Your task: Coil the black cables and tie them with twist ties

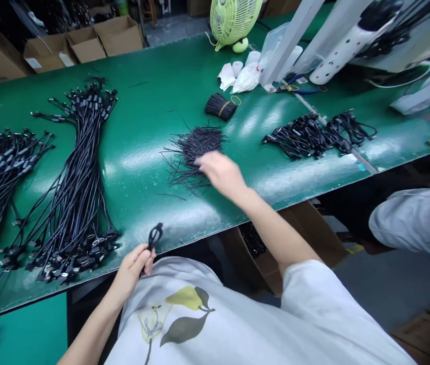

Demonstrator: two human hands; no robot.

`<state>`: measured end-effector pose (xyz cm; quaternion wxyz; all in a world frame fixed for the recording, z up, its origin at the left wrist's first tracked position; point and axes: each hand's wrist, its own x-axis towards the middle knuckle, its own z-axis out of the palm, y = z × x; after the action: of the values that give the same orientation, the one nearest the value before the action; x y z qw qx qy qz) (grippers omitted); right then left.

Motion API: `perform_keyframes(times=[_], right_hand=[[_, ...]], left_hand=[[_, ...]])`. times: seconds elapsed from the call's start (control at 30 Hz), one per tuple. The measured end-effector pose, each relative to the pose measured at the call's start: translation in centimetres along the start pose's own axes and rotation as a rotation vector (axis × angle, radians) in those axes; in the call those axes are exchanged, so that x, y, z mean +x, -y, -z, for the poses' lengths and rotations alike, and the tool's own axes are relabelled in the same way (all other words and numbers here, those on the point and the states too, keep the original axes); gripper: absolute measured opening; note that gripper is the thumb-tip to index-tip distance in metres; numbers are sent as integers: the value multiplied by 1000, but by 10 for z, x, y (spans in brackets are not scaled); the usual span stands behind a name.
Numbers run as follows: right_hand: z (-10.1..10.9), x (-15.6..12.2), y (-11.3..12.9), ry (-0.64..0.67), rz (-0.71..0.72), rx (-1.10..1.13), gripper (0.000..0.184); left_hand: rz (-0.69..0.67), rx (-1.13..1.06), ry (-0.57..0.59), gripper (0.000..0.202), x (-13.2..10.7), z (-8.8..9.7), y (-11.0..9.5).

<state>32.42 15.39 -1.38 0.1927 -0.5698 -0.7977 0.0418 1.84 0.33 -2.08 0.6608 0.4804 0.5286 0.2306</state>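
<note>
My left hand (138,263) is closed around a small coiled black cable (155,235), held up at the table's front edge. Over on the pile of thin black twist ties (199,144), my right hand (220,171) reaches in with its fingertips at the near right side. Those fingers are blurred, and whether a tie is between them cannot be made out. Behind the pile lies a bundle of black ties (220,107) with a yellow band around it.
Two long bunches of black cables (81,147) lie at the left. Coiled black cables (302,136) rest on the right. A green fan (233,20), white crumpled tissue (247,77) and pliers (298,90) stand farther back. An open cardboard box (294,238) sits below the table edge.
</note>
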Motion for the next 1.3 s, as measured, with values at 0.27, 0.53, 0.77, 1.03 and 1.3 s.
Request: perform_keyframes(times=[0.27,0.53,0.77,1.03,1.3], right_hand=[[-4,43,-74,-131,-138,-154,24],[-8,-22,61,-106,112,512,19],[-30,-69,144,-28,285,451,20],[-12,-41,147,-86,1087,-80,31],[9,-35,171,51,1229,-178,30]], left_hand=[[-31,-175,-15,31,0,-10,-6],[-93,-519,-38,45,18,-29,-38],[-263,-274,-197,46,26,-20,-30],[-194,71,-181,42,23,4,-15],[-73,-450,47,33,2,13,-19]])
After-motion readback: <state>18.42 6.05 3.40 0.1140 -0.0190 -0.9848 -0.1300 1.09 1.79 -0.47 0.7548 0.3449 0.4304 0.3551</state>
